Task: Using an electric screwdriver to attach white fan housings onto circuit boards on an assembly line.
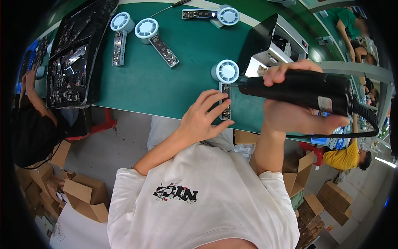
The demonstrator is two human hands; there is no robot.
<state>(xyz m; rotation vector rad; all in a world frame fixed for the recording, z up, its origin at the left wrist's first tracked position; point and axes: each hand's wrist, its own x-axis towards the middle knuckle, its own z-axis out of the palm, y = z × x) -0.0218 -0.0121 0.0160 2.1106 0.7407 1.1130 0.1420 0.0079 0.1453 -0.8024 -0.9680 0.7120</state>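
Note:
A small handheld fan with a pale blue round head lies on the green table, its handle laid open so the circuit board shows. My left hand spans that handle, fingertips gripping it along the board and thumb by its near end. In my right hand is a black electric screwdriver, held level with its tip pointing left, close to where the fan's head meets the handle. Whether the tip touches the fan I cannot tell. A cord runs from the tool's rear end.
More fans, one among them, lie toward the table's back. Left stands a black tray of dark parts. A black and silver machine stands right, beyond the screwdriver. A thin screwdriver lies far back. Co-workers sit on both sides; cardboard boxes cover the floor.

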